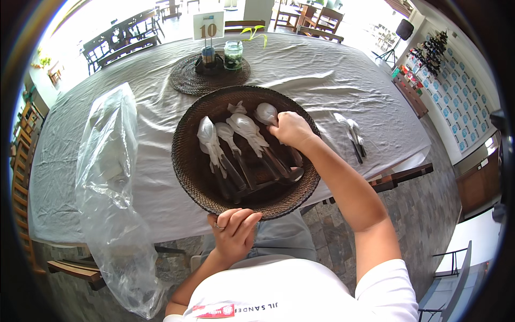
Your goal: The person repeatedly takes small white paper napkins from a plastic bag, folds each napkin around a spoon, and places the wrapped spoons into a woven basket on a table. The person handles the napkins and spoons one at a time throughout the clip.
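A round, dark brown woven basket (189, 181) is in front of me, its near side overhanging the table edge. My left hand (235, 233) has its fingers on the near rim. Inside lie several sets of cutlery (248, 131), their heads wrapped in white paper napkins and dark handles towards me. An unwrapped spoon (295, 174) shows its metal bowl at the basket's near right. At the far right inside the basket, my right hand (295, 129) grips a napkin-wrapped utensil (266, 113) just below its rounded head. My palm and fingers hide part of its handle.
Two wrapped utensils (354, 135) lie on the grey tablecloth (362, 92) to the right. A transparent plastic bag (108, 181) drapes over the table's left front edge. Behind the basket, a round placemat (183, 76) carries a number stand (208, 30) and a glass jar (233, 54) with a plant.
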Available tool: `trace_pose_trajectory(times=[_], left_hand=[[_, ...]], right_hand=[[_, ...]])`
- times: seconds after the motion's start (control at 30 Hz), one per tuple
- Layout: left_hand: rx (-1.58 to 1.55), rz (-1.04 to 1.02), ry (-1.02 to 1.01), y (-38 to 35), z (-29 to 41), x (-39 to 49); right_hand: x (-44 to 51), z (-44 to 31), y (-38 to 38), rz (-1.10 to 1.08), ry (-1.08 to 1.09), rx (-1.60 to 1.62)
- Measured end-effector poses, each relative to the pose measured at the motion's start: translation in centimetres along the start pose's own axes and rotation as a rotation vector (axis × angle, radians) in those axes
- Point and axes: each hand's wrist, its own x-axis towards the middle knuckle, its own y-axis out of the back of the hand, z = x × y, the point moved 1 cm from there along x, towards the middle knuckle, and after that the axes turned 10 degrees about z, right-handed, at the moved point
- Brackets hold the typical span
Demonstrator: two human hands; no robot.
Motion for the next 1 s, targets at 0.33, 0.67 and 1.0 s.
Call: trace_pose_trajectory(times=[0.33,0.67,1.0], left_hand=[[-0.009,-0.017,-0.021,0.0,-0.4,-0.2],[0.030,-0.010,-0.033,-0.3,-0.4,-0.3],[0.038,-0.014,-0.029,-0.3,-0.2,-0.3]], right_hand=[[-3.5,22.1,3.4,0.525,-0.439,-0.079],[-4.6,26.1,1.3,0.234,-0.726,0.020],[-3.5,24.9,1.6,0.063,-0.615,-0.337]])
